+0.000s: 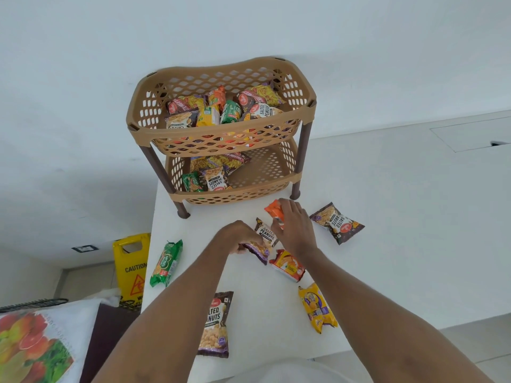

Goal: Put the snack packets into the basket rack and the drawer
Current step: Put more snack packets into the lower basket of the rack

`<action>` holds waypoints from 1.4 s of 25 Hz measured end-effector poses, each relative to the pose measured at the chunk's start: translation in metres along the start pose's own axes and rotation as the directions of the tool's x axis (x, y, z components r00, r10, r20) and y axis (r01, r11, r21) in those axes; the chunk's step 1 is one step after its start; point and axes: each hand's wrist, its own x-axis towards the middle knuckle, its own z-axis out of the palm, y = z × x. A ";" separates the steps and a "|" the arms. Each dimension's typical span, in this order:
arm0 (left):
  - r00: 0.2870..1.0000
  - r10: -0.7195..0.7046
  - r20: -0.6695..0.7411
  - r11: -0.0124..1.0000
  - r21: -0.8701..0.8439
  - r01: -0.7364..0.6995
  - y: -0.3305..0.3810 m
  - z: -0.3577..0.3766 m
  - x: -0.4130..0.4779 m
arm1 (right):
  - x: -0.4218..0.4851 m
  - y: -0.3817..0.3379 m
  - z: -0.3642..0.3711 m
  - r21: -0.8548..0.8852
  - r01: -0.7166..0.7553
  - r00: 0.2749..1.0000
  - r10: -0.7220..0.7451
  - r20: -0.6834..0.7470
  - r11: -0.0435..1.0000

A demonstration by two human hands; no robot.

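Two hands are gripping packets on the white counter (387,203): left hand (237,236) clamped on peanut packet (264,239), right hand (293,225) pinching orange packet (273,212); lifting both clear toward the basket rack (221,134) seems best.

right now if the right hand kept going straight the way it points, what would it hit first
Probably the basket rack's lower tray front or its brown leg; the right hand, holding an orange packet, points that way, though depth is unclear.

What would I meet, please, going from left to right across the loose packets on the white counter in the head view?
Green packet → peanut packet at the near edge → peanut packet in the left hand → yellow packet → peanut packet lying alone at the right.
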 end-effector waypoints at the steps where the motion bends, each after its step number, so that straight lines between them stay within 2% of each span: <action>1: 1.000 -0.001 0.023 1.000 -0.020 0.001 -0.002 -0.006 -0.002 | 0.010 -0.006 -0.002 0.049 0.004 0.999 -0.002 -0.048 0.999; 4: 0.996 0.066 0.060 0.985 -0.161 -0.055 -0.008 -0.033 -0.013 | 0.046 -0.030 -0.013 0.231 0.011 0.990 0.022 -0.140 0.973; 8: 0.962 0.258 0.085 0.945 -0.227 -0.234 -0.008 -0.071 -0.041 | 0.098 -0.052 -0.019 0.400 -0.009 0.980 0.087 -0.179 0.916; 11: 0.917 0.396 0.049 0.873 -0.331 -0.359 -0.003 -0.102 -0.068 | 0.134 -0.051 -0.007 0.438 -0.116 0.978 0.180 -0.108 0.892; 13: 0.898 0.440 -0.012 0.823 -0.395 -0.408 0.002 -0.120 -0.079 | 0.155 -0.047 0.002 0.396 -0.211 0.972 0.234 -0.011 0.894; 17: 0.897 0.413 -0.158 0.776 -0.455 -0.437 0.012 -0.142 -0.071 | 0.184 -0.043 0.029 0.244 -0.322 0.938 0.274 0.211 0.915; 20: 0.906 0.343 -0.247 0.714 -0.558 -0.422 0.012 -0.146 -0.046 | 0.195 -0.046 0.046 0.087 -0.317 0.904 0.273 0.329 0.944; 22: 0.906 0.289 -0.309 0.664 -0.617 -0.422 0.015 -0.144 -0.032 | 0.199 -0.049 0.053 -0.005 -0.258 0.893 0.240 0.380 0.966; 24: 0.905 0.274 -0.326 0.613 -0.666 -0.426 0.022 -0.141 -0.020 | 0.201 -0.049 0.057 -0.035 -0.200 0.865 0.193 0.462 0.979; 25: 0.907 0.270 -0.323 0.593 -0.687 -0.421 0.026 -0.139 -0.016 | 0.203 -0.048 0.058 0.005 -0.223 0.853 0.193 0.484 0.975; 27: 0.909 0.265 -0.321 0.573 -0.706 -0.416 0.034 -0.137 -0.004 | 0.206 -0.045 0.056 0.103 -0.343 0.822 0.245 0.514 0.934; 29: 0.909 0.265 -0.323 0.562 -0.714 -0.418 0.043 -0.134 0.007 | 0.210 -0.036 0.051 0.239 -0.410 0.840 0.262 0.474 0.880; 31: 0.902 0.260 -0.343 0.559 -0.708 -0.431 0.052 -0.128 0.015 | 0.212 -0.043 0.039 0.400 -0.522 0.823 0.320 0.470 0.754; 34: 0.863 0.309 -0.399 0.631 -0.593 -0.500 0.068 -0.115 0.022 | 0.206 -0.043 0.024 0.527 -0.625 0.760 0.293 0.581 0.576; 35: 0.840 0.343 -0.421 0.652 -0.536 -0.536 0.072 -0.111 0.024 | 0.204 -0.044 0.018 0.566 -0.682 0.716 0.263 0.647 0.463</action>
